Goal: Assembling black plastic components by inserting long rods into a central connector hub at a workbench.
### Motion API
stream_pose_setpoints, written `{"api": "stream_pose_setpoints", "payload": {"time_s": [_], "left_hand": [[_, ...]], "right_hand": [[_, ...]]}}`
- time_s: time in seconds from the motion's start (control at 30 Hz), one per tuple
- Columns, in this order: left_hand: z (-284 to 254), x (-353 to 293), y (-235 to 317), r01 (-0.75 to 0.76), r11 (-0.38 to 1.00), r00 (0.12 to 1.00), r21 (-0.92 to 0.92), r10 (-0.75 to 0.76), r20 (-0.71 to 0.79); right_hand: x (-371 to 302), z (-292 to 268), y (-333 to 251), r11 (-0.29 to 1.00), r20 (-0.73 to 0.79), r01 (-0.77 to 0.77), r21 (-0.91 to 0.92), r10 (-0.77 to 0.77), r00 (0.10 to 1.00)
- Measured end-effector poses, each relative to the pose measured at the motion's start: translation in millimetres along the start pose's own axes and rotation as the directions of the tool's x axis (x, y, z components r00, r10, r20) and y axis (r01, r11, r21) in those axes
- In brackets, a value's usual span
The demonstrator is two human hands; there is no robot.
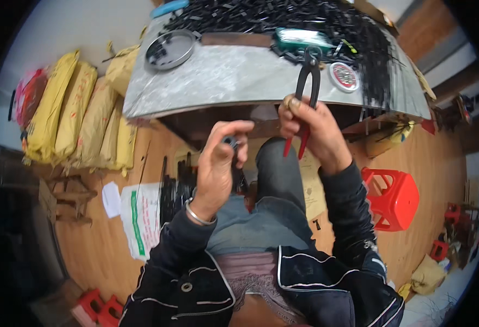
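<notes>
We locate the pliers (302,84) in the right hand (316,128). Their dark head points away from us, ahead of the fingers; their red grips extend back past the hand, toward our lap, with the ends spread. The right hand is closed around the middle of the handles, the thumb laid across them. In this view the head overlaps the table (212,82); we cannot tell whether it touches.

To the left of the right hand, level with the grips, we find a dark piece (230,140) in the left hand (217,161). The left fingers and thumb are curled around it, its round end facing up; the rest is mostly hidden. Open room separates the two hands.

The near table edge runs crosswise just ahead of both hands. Beyond it, ahead of the left hand, the bare grey surface reaches to a brown bar (236,39) and, farther left, a round metal dish (181,49) with black bits inside. Just right of the pliers' head sits a round tin (344,77); beyond the head lies a green packet (303,39), against a wide heap of black parts (234,15).

Behind and to the right of the right hand, a red stool (400,199) stands on the floor (413,147). Well left of the left hand, yellow sacks (68,111) stand past the table's left edge.
</notes>
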State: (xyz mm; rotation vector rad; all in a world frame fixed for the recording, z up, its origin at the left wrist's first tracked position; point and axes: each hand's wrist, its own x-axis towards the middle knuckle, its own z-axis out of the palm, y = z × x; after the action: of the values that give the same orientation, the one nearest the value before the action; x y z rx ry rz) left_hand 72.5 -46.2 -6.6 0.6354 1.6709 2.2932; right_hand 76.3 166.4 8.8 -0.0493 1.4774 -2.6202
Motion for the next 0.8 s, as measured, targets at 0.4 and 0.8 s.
{"api": "stream_pose_setpoints", "payload": {"time_s": [0.4,0.8], "left_hand": [[-13.0,-17.7,-6.5,-0.105,0.989,0.959,0.105,0.129,-0.253],[-4.7,-25.8,-9.0,-0.099,0.991,0.957,0.089,0.119,-0.263]], "right_hand": [[3.2,85.9,58.2,0.996,-0.039,0.008,-0.088,-0.012,0.999],[5.7,93.9,70.8,0.950,-0.271,0.047,-0.308,-0.135,0.953]]}}
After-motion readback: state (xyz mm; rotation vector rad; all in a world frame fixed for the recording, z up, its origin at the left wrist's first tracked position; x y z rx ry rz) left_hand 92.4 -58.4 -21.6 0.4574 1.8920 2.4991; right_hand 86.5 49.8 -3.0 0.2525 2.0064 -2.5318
